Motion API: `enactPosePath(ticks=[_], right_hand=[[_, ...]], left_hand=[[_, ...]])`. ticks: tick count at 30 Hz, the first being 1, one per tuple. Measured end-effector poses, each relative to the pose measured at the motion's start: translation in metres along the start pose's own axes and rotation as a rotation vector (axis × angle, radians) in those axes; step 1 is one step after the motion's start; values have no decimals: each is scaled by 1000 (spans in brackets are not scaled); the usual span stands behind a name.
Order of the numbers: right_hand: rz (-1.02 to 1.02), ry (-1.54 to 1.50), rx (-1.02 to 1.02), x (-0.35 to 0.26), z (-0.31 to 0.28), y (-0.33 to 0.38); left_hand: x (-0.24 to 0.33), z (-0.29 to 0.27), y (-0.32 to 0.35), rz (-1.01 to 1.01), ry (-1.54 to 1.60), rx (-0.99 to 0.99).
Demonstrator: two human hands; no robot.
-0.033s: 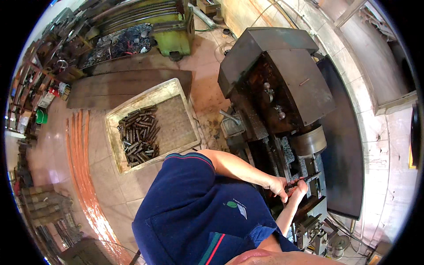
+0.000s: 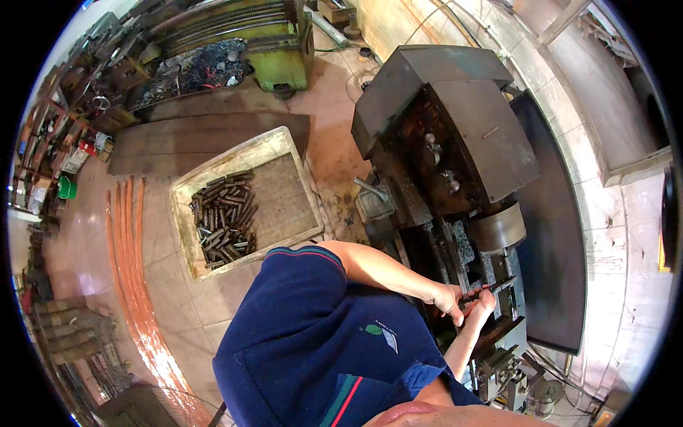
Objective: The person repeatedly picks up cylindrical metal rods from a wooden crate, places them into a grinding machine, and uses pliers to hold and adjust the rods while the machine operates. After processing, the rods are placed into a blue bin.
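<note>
Both of my hands meet over the bed of a lathe (image 2: 462, 245), just below its round metal chuck (image 2: 499, 228). Between them runs a slim dark rod (image 2: 501, 285), its far end sticking out to the right over the machine. My left hand (image 2: 448, 300) pinches the near end of the rod. My right hand (image 2: 481, 304) has its fingers curled round the rod beside it. The fingers partly hide the rod, so its exact kind does not show. Close below my hands sit the lathe's carriage parts (image 2: 498, 373).
A shallow pale bin (image 2: 302, 192) on the tiled floor holds many short dark metal pieces (image 2: 224, 220). Long copper-coloured bars (image 2: 128, 263) lie left of it. A green machine (image 2: 277, 64) stands behind, a dark panel (image 2: 551, 242) right of the lathe. Two ball-ended levers (image 2: 452, 183) jut from the headstock.
</note>
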State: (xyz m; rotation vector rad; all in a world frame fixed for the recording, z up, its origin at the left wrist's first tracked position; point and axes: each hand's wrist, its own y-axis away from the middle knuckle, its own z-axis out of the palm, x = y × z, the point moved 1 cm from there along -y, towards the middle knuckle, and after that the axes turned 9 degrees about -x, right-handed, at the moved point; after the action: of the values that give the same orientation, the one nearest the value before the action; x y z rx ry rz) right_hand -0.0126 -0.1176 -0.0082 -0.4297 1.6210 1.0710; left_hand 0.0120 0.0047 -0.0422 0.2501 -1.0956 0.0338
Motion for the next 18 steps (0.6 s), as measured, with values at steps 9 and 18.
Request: enactPosePath(ticks=[9,18], right_hand=[[2,-49,-96,-14,19,13],[-124,-152,-56,-8,32,20]], left_hand=[[22,2,28,-26,32,63],[19,0,26,151,183,3]])
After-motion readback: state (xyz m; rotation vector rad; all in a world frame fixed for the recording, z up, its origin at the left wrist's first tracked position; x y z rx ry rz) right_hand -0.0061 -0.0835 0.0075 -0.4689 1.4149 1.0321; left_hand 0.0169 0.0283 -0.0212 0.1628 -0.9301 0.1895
